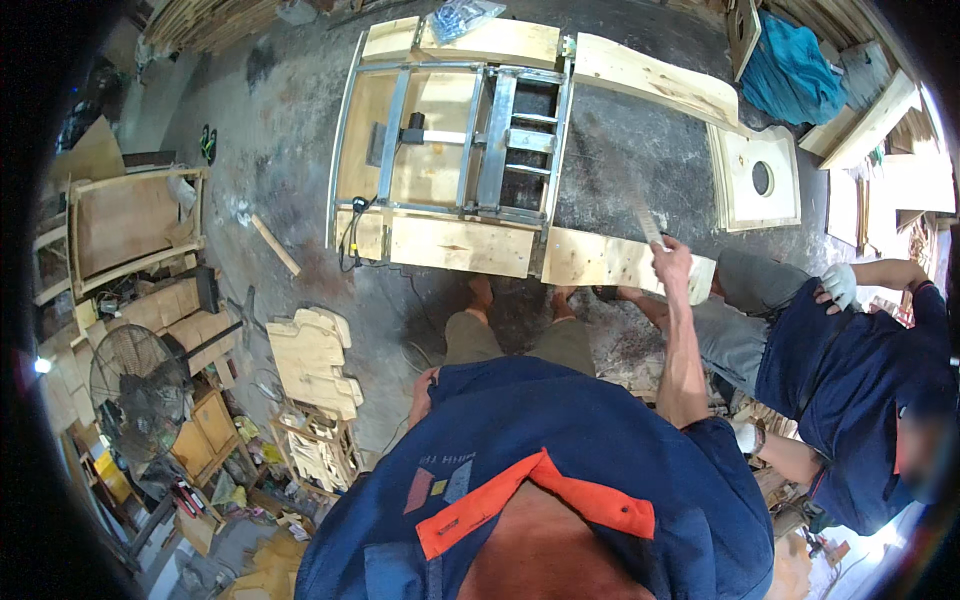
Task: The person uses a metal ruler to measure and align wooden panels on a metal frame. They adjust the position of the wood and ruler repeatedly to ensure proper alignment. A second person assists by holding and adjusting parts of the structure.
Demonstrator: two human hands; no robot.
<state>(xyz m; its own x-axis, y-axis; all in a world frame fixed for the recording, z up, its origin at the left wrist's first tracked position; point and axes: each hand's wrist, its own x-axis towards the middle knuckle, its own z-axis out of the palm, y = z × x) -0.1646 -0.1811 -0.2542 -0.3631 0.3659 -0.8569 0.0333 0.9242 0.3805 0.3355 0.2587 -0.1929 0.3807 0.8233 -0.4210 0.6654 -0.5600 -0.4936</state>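
Steel is showing in the long toothed blade (645,215) that the right hand (672,255) is gripping, fingers wrapped fully round its lower end, so the blade is standing up and away from the person over the pale plank (600,262). Holding it raised like that is keeping the teeth off the wood and close to the plank's edge. The left hand (424,392) is resting down at the person's hip, beside the blue shirt; whether it is curled or holding anything I cannot tell, since the shirt is hiding most of it.

One metal frame (455,140) is lying flat on the concrete floor (640,150), with planks set around it, apparently so the boards are lining up with its sides: I am counting four or five light boards touching or just beside it. One square panel with a round hole (757,180) is lying to the right, apart from the frame. A co-worker in dark blue is crouching at the right, one white-gloved hand (840,285) pressing on their own back. One standing fan (138,390) is sitting at the left, near a stack of cut wooden shapes (312,360).
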